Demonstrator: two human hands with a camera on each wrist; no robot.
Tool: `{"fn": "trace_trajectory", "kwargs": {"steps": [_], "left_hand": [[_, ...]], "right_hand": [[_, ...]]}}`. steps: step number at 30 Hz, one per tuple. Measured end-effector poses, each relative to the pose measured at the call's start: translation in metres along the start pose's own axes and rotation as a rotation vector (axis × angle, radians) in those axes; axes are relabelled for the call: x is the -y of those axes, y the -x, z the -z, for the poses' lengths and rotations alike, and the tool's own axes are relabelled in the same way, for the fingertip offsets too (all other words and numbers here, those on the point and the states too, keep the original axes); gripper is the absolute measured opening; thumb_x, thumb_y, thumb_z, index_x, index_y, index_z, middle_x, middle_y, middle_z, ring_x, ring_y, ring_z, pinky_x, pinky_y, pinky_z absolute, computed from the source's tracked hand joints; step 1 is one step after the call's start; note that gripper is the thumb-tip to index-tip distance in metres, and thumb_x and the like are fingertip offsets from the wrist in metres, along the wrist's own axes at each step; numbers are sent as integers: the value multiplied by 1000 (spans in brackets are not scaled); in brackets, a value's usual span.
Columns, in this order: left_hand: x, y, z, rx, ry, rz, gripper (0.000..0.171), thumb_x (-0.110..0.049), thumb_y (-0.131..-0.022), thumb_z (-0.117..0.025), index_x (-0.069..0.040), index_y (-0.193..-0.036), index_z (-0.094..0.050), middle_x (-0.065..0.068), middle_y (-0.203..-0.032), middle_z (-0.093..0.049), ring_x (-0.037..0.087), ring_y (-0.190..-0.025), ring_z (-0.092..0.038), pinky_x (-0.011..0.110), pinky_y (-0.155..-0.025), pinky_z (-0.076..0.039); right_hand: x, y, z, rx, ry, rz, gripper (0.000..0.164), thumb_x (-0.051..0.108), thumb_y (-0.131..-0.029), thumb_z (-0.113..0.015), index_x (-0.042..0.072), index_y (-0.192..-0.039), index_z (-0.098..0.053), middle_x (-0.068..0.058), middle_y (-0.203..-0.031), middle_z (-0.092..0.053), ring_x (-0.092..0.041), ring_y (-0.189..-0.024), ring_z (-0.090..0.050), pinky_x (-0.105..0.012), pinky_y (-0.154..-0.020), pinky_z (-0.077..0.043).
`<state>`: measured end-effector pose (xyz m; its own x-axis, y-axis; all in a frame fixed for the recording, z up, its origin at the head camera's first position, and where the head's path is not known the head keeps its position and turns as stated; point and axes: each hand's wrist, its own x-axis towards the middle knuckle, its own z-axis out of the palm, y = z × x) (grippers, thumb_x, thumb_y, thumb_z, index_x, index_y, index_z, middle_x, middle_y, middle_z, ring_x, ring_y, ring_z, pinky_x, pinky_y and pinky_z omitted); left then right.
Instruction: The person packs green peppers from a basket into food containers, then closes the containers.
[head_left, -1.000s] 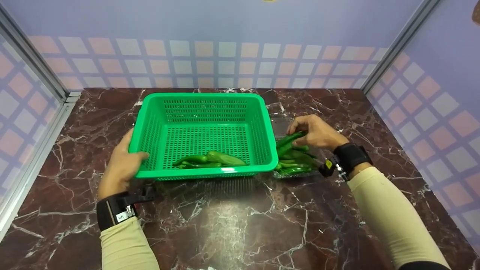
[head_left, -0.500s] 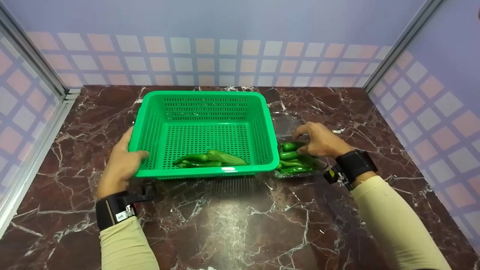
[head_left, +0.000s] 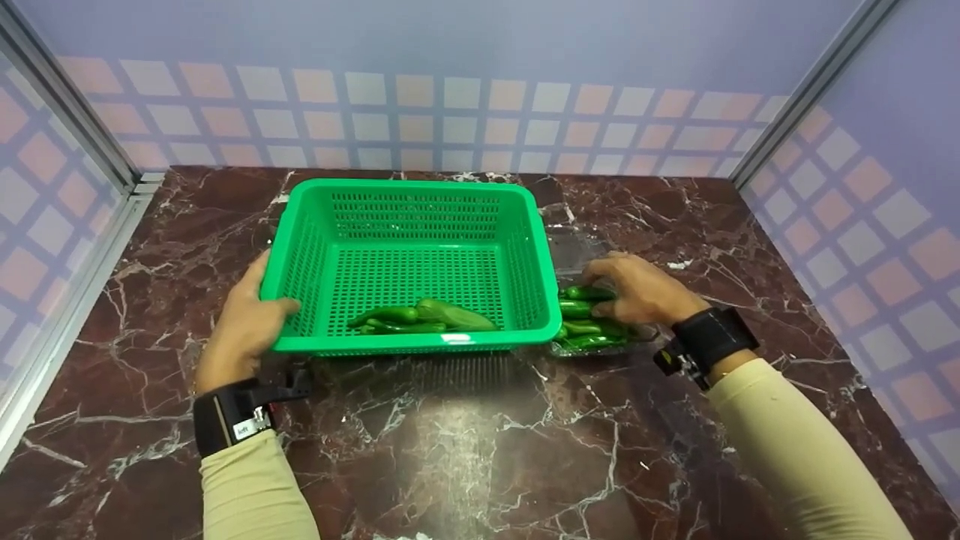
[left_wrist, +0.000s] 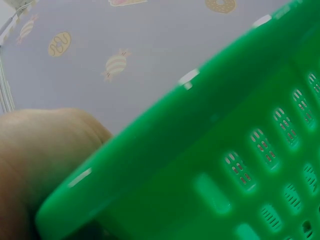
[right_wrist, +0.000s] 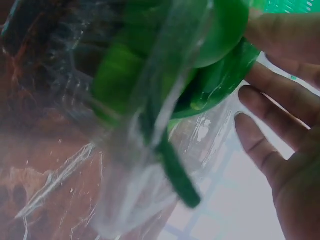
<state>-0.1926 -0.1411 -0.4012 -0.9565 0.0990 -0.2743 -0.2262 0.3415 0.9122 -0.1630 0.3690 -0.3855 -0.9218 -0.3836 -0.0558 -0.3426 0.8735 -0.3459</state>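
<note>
In the head view, my left hand (head_left: 247, 322) holds the left rim of a green plastic basket (head_left: 547, 292), with the thumb over the edge and the fingers hidden outside it. A few green peppers (head_left: 457, 316) lie inside along the near wall. At the right, my right hand (head_left: 637, 289) reaches over a clear plastic tray (head_left: 630, 341) of several green peppers (head_left: 585, 341). In the right wrist view, its fingers (right_wrist: 260, 142) are spread and fairly straight, with thumb and forefinger at the end of a dark green pepper (right_wrist: 225, 75).
The brown marble-patterned table (head_left: 480, 442) spreads in front of the basket. Tiled-pattern panels (head_left: 420, 97) stand behind and at both sides. A loose flap of clear plastic (head_left: 574, 247) lies behind the tray.
My right hand raised a pepper at the tray one second ago; that pepper is now down among the others and the hand is lower. The left hand and basket stay almost still.
</note>
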Motion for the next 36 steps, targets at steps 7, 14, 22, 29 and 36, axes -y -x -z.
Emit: {"fn": "trace_trajectory", "kwargs": {"steps": [7, 14, 22, 29, 36], "left_hand": [[6, 3, 3, -22, -35, -12, 96, -1, -95, -55, -32, -169, -2, 28, -161, -32, 23, -100, -57, 29, -76, -56], [7, 7, 3, -28, -12, -5, 96, -1, -95, -54, -33, -169, -3, 28, -161, -33, 31, -108, -56, 31, -77, -56], [11, 10, 7, -38, -8, 2, 96, -1, -95, -54, -33, -169, -2, 27, -163, -31, 30, -110, -54, 30, -78, -55], [11, 10, 9, -36, 7, 3, 96, 0, -95, -54, -32, -169, -1, 28, -161, -32, 26, -103, -58, 31, -77, -57], [1, 3, 0, -4, -14, -13, 96, -1, -94, -53, -30, -169, 0, 25, -168, -25, 36, -125, -48, 34, -86, -50]], "right_hand": [[6, -8, -6, -57, 0, 154, 31, 8, -80, -82, 6, -110, -78, -13, -121, -76, -35, -117, -66, -55, -109, -49], [10, -11, -13, -66, 67, 181, 46, 20, -89, -78, 9, -133, -72, -11, -123, -66, -32, -116, -57, -50, -100, -50], [13, -13, -19, -102, 99, 174, 46, 14, -93, -72, 9, -138, -69, -7, -108, -59, -25, -101, -49, -40, -86, -43], [14, -15, -21, -118, 96, 164, 45, 13, -94, -69, 8, -139, -68, -8, -115, -62, -26, -106, -50, -42, -90, -46], [9, -6, -21, -181, 116, 172, 39, 7, -94, -67, 2, -132, -71, -14, -110, -61, -31, -102, -52, -45, -87, -46]]}}
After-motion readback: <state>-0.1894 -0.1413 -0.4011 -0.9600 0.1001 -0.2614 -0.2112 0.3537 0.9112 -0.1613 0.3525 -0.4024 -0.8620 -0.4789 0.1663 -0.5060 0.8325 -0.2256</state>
